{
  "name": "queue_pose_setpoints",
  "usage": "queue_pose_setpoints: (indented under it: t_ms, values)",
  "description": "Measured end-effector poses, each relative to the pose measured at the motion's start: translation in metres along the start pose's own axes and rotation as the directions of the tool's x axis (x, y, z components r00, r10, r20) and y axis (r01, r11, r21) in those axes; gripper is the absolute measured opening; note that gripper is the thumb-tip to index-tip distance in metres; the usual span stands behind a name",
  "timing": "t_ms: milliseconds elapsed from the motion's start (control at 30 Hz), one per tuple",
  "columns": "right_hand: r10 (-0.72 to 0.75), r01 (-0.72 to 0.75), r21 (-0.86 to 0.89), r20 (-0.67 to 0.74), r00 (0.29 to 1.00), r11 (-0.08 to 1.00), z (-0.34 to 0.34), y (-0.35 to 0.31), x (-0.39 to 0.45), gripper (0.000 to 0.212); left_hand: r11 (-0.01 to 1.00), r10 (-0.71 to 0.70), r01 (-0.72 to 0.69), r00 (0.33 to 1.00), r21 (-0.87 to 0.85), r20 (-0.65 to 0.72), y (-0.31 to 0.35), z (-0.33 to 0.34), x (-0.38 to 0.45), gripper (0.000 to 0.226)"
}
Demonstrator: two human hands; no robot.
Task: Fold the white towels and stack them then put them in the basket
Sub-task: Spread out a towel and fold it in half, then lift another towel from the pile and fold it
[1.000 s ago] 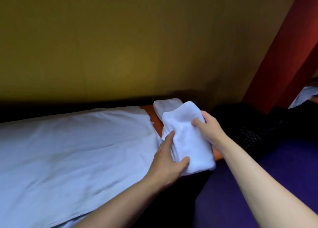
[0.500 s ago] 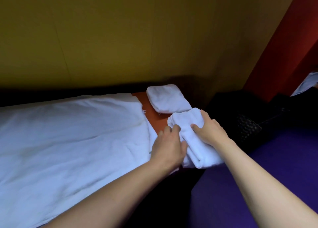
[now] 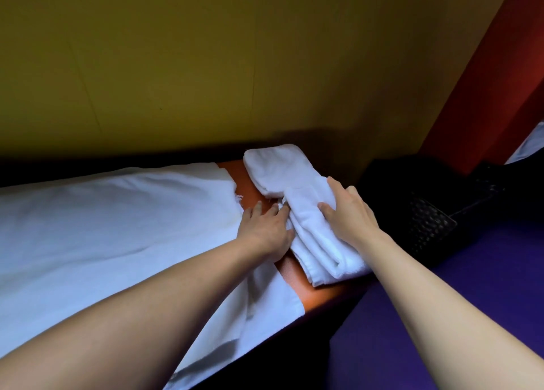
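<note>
On the orange bed end: a folded white towel (image 3: 321, 236) lies on the bare orange surface (image 3: 297, 275), its far end overlapping or touching a second folded towel (image 3: 273, 169) nearer the yellow wall (image 3: 265, 66).
Change: a second ago the near towel was held up in both hands; now it lies flat, so this fold looks finished and stacking is likely next.
Right hand (image 3: 347, 213): spread flat, palm down, pressing the top of the near towel.
Left hand (image 3: 265, 227): fingers straight and close together, tips against the towel's left edge, resting partly on the white sheet (image 3: 103, 227).
Basket (image 3: 426, 227): the dark woven shape just right of the bed, probably the basket; no towel shows in it.
</note>
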State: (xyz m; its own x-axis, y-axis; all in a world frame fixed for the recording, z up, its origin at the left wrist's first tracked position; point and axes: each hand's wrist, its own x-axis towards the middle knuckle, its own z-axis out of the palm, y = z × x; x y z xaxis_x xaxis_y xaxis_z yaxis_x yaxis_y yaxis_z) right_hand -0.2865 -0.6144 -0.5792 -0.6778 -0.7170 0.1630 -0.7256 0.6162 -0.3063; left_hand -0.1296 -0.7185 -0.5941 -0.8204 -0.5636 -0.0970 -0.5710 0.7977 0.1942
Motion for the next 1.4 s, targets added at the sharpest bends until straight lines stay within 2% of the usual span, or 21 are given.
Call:
queue_pose_setpoints:
  t_ms: [133, 333, 400, 467, 533, 633, 667, 800, 933, 1067, 1100, 1167, 1233, 1300, 1367, 1400]
  values:
    - [0.003, -0.003, 0.003, 0.021, 1.0, 1.0, 0.004, -0.004, 0.018, 0.065, 1.0, -0.016, 0.016, 1.0, -0.001, -0.01, -0.007, 0.0, 0.014, 0.067]
    - [0.052, -0.027, -0.168, 0.147, 0.988, 0.985, -0.004, 0.008, 0.012, 0.065, 0.997, 0.038, -0.036, 0.998, 0.069, -0.041, -0.01, 0.002, 0.003, 0.066]
    - [0.03, -0.005, -0.327, 0.072, 0.997, 0.945, -0.009, 0.007, 0.008, 0.068, 0.993, 0.06, -0.053, 0.996, 0.102, -0.062, -0.011, 0.002, -0.004, 0.064]
    - [-0.085, 0.06, -0.377, -0.05, 0.995, 0.924, -0.014, -0.005, 0.002, 0.067, 0.991, 0.074, -0.066, 0.995, 0.12, -0.065, -0.011, 0.003, -0.013, 0.061]
    - [-0.175, 0.156, -0.308, -0.036, 0.984, 0.939, -0.013, -0.022, -0.008, 0.062, 0.989, 0.082, -0.075, 0.995, 0.128, -0.05, -0.011, 0.002, -0.02, 0.059]
    - [-0.143, 0.205, -0.26, 0.236, 0.961, 0.944, 0.002, -0.034, -0.03, 0.066, 0.984, 0.091, -0.084, 0.995, 0.156, -0.043, -0.015, -0.002, -0.03, 0.056]
    - [-0.127, 0.199, -0.251, 0.277, 0.952, 0.947, 0.006, -0.032, -0.035, 0.068, 0.982, 0.099, -0.088, 0.993, 0.167, -0.059, -0.018, -0.004, -0.036, 0.054]
    - [-0.105, 0.162, -0.24, 0.233, 0.967, 0.957, 0.007, -0.034, -0.038, 0.069, 0.989, 0.079, -0.06, 0.987, 0.134, -0.142, -0.034, -0.01, -0.078, 0.055]
    - [-0.169, 0.193, -0.21, 0.126, 0.978, 0.958, 0.008, -0.058, -0.047, 0.064, 0.996, 0.035, -0.027, 0.993, 0.08, -0.109, -0.048, -0.007, -0.144, 0.07]
    - [-0.269, 0.27, -0.131, 0.03, 0.963, 0.954, 0.018, -0.097, -0.063, 0.05, 0.996, 0.065, -0.061, 0.996, 0.059, -0.057, -0.061, 0.015, -0.195, 0.092]
    - [-0.271, 0.272, -0.106, 0.024, 0.962, 0.956, 0.022, -0.105, -0.065, 0.045, 0.994, 0.09, -0.086, 0.994, 0.071, -0.056, -0.064, 0.021, -0.202, 0.089]
    - [-0.257, 0.259, -0.024, 0.057, 0.965, 0.966, 0.03, -0.122, -0.069, 0.038, 0.989, 0.125, -0.113, 0.982, 0.093, -0.141, -0.073, 0.027, -0.209, 0.068]
    - [-0.209, 0.2, 0.081, 0.132, 0.969, 0.976, 0.034, -0.134, -0.072, 0.038, 0.991, 0.135, -0.129, 0.956, 0.04, -0.262, -0.079, 0.025, -0.21, 0.047]
    - [-0.163, 0.142, 0.129, 0.171, 0.972, 0.982, 0.037, -0.14, -0.073, 0.038, 0.988, 0.081, -0.12, 0.935, -0.093, -0.346, -0.076, 0.017, -0.211, 0.04]
    - [-0.085, 0.064, 0.155, 0.136, 0.987, 0.986, 0.036, -0.14, -0.07, 0.029, 0.948, -0.105, -0.027, 0.913, -0.316, -0.394, -0.074, 0.009, -0.213, 0.039]
    - [-0.019, -0.005, 0.196, 0.119, 0.993, 0.981, 0.033, -0.141, -0.068, 0.026, 0.894, -0.215, 0.01, 0.888, -0.449, -0.407, -0.076, 0.006, -0.214, 0.035]
